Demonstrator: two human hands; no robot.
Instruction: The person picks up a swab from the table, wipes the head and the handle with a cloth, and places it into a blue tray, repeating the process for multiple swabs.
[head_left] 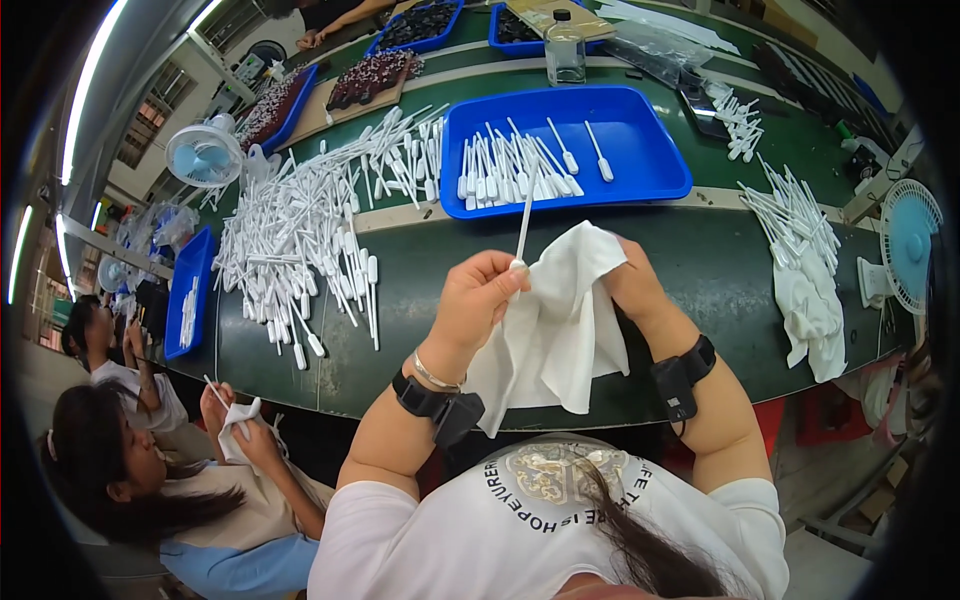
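Observation:
My left hand (pixel 488 290) pinches the thick lower end of a white plastic stick (pixel 525 225) between thumb and fingers. Its thin shaft points up toward the blue tray (pixel 655 180). From my right hand (pixel 635 280) hangs a white cloth (pixel 565 320), gripped at its upper corner; its folds drape between both hands and reach near the left one. Inside the tray, several similar sticks (pixel 510 170) lie close together, with two apart on the right. Left of it spreads a large heap of such sticks (pixel 300 220) on the green table (pixel 420 375).
Another bunch of sticks (pixel 790 215) rests by a crumpled white cloth (pixel 812 310) at the right. Beyond the tray stand a glass bottle (pixel 565 55) and a phone (pixel 700 108). Fans (pixel 910 245) flank the table. At lower left, a co-worker (pixel 225 470) holds a stick and cloth.

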